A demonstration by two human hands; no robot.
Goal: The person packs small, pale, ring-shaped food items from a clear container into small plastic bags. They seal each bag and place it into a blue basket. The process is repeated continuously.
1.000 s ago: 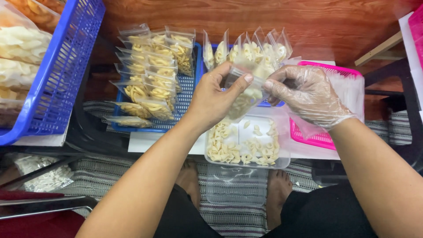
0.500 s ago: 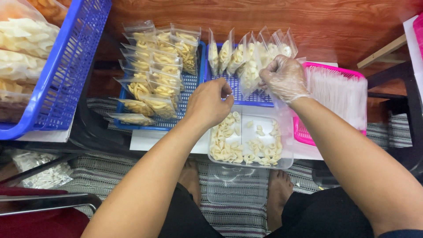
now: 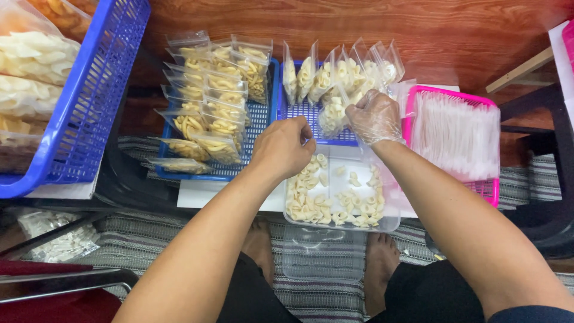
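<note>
- The gloved right hand (image 3: 375, 116) has its fingers pinched on a small clear bag of pale snack pieces (image 3: 332, 113), held over the low blue tray (image 3: 311, 112) among standing filled bags
- The bare left hand (image 3: 282, 146) is curled loosely above the clear tub of loose pieces (image 3: 341, 194); it seems to hold nothing
- Risk: the bag's mouth looks open, so tilting it could spill pieces

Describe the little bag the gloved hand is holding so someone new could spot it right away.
Start at the small blue tray in the middle, where clear bags of pale snack pieces stand upright in a row. At its front, the gloved right hand pinches one small clear bag by its top. Unlike the standing bags, it leans out of line, and it is the only one in a hand.
</note>
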